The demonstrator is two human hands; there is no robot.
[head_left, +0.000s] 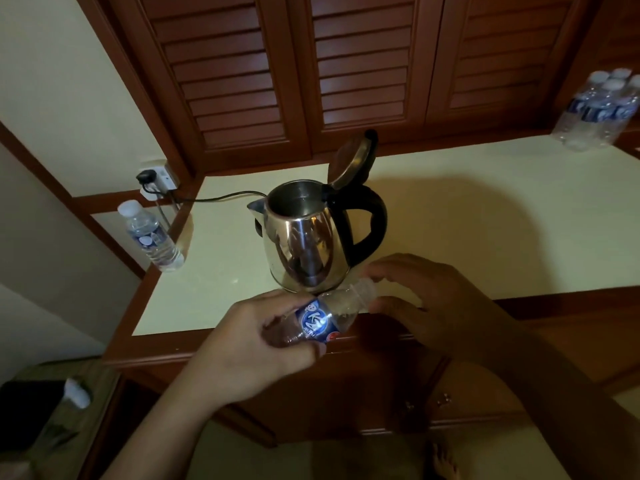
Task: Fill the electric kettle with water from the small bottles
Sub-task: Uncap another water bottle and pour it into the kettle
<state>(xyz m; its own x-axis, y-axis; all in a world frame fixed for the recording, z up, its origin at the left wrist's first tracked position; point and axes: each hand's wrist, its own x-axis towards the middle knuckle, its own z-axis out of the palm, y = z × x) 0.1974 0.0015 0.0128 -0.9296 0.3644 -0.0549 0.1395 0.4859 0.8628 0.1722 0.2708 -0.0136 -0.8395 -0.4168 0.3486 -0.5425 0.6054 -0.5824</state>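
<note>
A steel electric kettle (301,240) with a black handle stands on the pale counter (467,230), its lid tipped up and open. Just in front of it, near the counter's front edge, my left hand (256,344) grips a small clear bottle (322,318) with a blue label, tilted with its neck pointing up and right. My right hand (433,303) pinches the bottle's neck end between thumb and fingers; whether a cap is on it is hidden. A capped small bottle (152,237) stands at the counter's left edge. Several capped bottles (602,112) stand grouped at the far right.
The kettle's black cord (221,196) runs left to a wall socket (156,178). Brown louvred doors (346,71) rise behind the counter. Another bottle (65,414) lies low at the left on a dark surface. A wooden drawer front (398,382) sits below the counter.
</note>
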